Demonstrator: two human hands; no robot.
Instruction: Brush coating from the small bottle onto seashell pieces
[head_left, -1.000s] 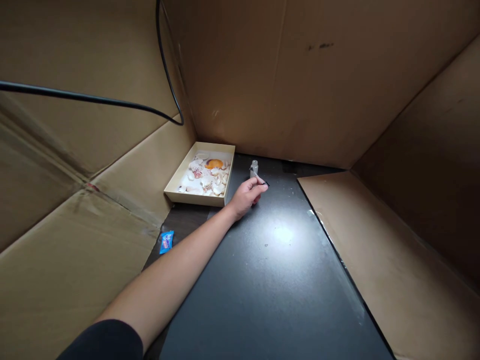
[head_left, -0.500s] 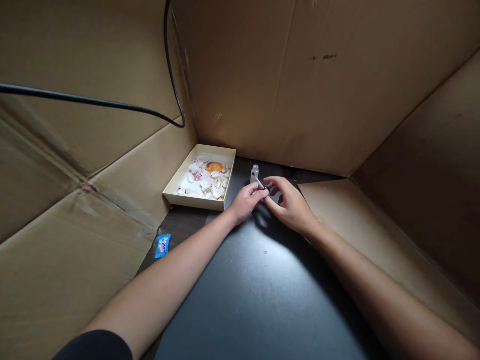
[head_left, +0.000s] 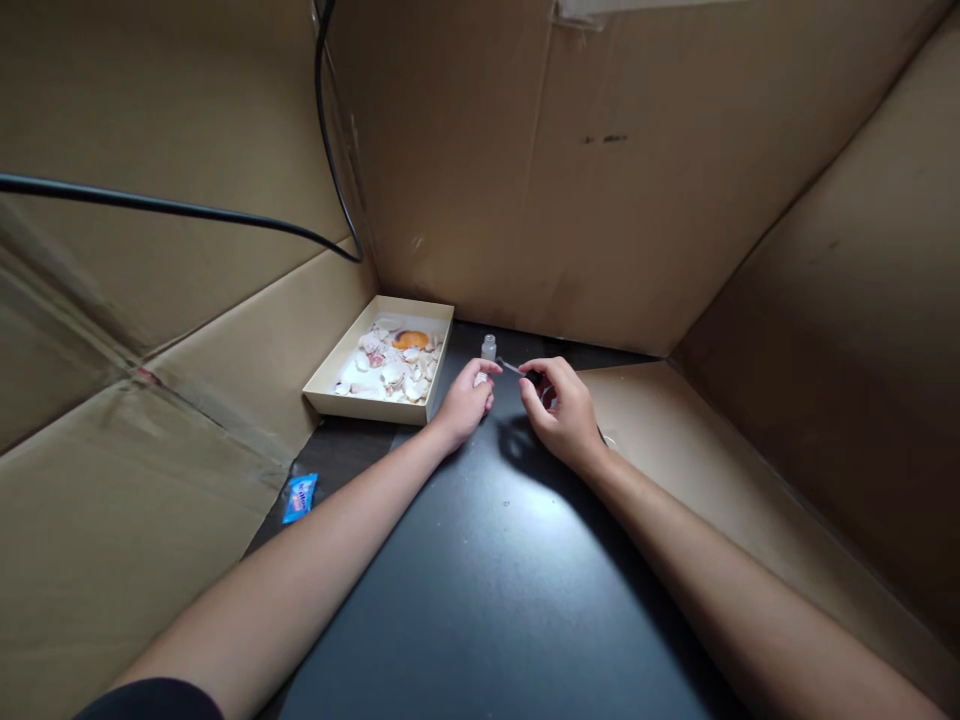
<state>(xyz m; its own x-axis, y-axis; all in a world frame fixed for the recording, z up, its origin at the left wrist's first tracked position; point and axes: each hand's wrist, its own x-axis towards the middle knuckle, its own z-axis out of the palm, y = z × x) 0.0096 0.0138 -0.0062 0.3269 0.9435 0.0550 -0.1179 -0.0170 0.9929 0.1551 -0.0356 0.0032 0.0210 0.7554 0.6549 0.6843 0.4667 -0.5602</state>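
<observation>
Parted from left hand, right hand pinching thin stick, left fingers curled, grip on bottle unclear.

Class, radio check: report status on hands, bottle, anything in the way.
Right hand pinching stick. Left hand at bottle, grip unclear. Bottle upright, uncapped; left hand partly hides it.

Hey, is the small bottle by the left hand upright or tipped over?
Upright. The bottle's neck points up above the left hand, which hides part of its body.
</observation>
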